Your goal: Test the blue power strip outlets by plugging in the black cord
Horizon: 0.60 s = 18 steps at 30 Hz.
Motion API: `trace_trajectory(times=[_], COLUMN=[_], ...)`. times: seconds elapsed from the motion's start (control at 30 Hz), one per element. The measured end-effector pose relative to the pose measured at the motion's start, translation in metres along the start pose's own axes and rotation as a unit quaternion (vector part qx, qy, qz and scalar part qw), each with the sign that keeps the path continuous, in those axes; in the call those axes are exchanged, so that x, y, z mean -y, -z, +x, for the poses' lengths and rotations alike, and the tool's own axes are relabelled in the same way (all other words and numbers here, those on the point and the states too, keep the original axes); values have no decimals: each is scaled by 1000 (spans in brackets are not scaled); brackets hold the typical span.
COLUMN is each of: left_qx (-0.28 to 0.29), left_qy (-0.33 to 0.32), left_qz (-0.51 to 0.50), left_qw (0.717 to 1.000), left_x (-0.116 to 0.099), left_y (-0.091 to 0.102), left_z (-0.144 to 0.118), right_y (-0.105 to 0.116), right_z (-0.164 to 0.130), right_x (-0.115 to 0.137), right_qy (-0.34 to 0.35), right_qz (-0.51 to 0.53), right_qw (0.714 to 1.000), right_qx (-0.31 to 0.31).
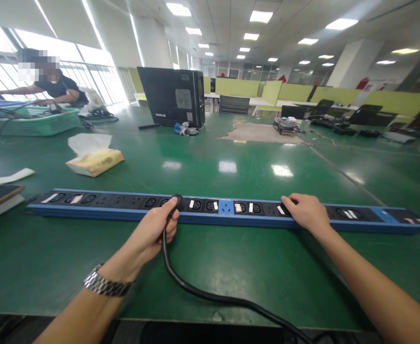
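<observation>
A long blue and black power strip lies crosswise on the green table in front of me, with several sockets and small white labels along its top. My left hand is closed around the plug end of a thick black power cord, over a socket left of the strip's middle. Whether the plug is fully seated is hidden by the fingers. From there the cord hangs down and runs right, past the table's near edge. My right hand grips the strip right of the blue socket, thumb and fingers at its edges.
Beyond the strip are a tissue pack, a black computer tower and blue-white gloves. A notebook lies at the left edge. Further back, another person sits behind a green basket. Cardboard lies at the back.
</observation>
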<state>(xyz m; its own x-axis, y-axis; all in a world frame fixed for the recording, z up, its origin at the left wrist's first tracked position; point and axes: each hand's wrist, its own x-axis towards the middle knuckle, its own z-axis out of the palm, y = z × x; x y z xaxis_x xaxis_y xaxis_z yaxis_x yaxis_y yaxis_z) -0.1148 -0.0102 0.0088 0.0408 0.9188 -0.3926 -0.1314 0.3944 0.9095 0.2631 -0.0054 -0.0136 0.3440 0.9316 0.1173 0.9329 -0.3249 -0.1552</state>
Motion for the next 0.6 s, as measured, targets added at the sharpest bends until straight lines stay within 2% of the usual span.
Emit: trace_trajectory(times=[0.07, 0.2, 0.37, 0.6], left_qx=[26, 34, 20, -9], left_qy=[33, 56, 31, -5], left_qz=[-36, -47, -2, 60], left_qw=[998, 997, 999, 998], left_x=[-3, -5, -4, -4], left_y=[1, 0, -2, 5], left_z=[-1, 0, 3, 0], right_y=[0, -1, -2, -1], right_z=[0, 0, 0, 0], right_x=[0, -1, -2, -1], right_qy=[-1, 2, 4, 5], right_qz=[1, 5, -1, -9], right_qw=[1000, 1000, 1000, 1000], right_qx=[-4, -3, 1, 0])
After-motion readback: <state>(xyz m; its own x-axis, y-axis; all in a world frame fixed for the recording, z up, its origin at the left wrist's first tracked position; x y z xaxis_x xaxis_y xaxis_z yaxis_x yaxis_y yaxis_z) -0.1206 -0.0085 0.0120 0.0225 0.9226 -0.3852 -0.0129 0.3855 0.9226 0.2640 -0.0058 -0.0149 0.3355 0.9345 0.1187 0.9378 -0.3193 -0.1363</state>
